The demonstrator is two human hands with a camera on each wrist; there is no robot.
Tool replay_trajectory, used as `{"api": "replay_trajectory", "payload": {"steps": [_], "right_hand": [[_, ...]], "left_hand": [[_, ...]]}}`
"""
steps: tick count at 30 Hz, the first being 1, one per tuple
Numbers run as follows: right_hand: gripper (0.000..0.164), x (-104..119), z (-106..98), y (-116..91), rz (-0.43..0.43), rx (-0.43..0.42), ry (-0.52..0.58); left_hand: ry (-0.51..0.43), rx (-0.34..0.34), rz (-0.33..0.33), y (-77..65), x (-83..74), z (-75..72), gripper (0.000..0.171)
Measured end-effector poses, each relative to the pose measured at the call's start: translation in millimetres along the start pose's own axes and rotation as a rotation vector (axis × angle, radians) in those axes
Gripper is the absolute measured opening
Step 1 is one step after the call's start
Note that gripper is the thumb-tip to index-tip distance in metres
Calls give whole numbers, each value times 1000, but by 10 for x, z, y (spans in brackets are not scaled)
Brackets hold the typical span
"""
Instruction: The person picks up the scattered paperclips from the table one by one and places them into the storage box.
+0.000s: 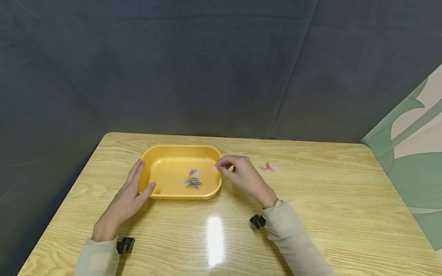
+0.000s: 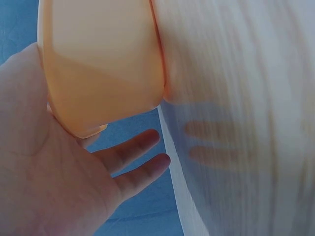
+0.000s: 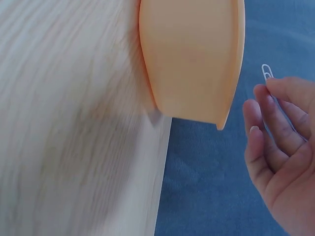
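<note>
A yellow tray [image 1: 169, 188] stands on the table, with several coloured paper clips [image 1: 193, 182] in a loose heap inside it. Over the tray's right rim, my right hand [image 1: 238, 172] pinches a white paper clip [image 3: 267, 72] between thumb and fingertips; the clip's free end points away from the hand. My left hand [image 1: 126, 199] rests against the tray's left end, thumb over the near left corner and fingers fairly straight along the outside. In the left wrist view two fingers [image 2: 133, 150] extend below the tray's rim, clear of its wall.
To the right of the tray, a few red and white paper clips [image 1: 268, 167] lie on the wooden table [image 1: 328, 199]. Dark cloth [image 1: 207, 76] hangs behind the table's far edge. A patterned green panel [image 1: 411, 165] is at the right.
</note>
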State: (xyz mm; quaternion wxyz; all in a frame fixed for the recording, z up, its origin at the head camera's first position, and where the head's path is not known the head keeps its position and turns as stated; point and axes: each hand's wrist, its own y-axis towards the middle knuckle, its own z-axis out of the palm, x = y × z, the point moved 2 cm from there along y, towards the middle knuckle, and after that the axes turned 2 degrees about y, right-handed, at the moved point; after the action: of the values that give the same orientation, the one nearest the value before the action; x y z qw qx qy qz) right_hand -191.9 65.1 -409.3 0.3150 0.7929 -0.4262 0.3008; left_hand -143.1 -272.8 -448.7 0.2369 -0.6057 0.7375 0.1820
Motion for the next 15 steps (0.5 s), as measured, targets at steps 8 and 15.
{"api": "replay_trajectory", "payload": {"steps": [8,15], "right_hand": [[10,68,89,74,-14,15,12],[11,107,182,133,-21,35,28]], "left_hand": [[-1,1,-5,-29,-37,-38,80],[-4,4,-8,-6,-15,-11,81]]}}
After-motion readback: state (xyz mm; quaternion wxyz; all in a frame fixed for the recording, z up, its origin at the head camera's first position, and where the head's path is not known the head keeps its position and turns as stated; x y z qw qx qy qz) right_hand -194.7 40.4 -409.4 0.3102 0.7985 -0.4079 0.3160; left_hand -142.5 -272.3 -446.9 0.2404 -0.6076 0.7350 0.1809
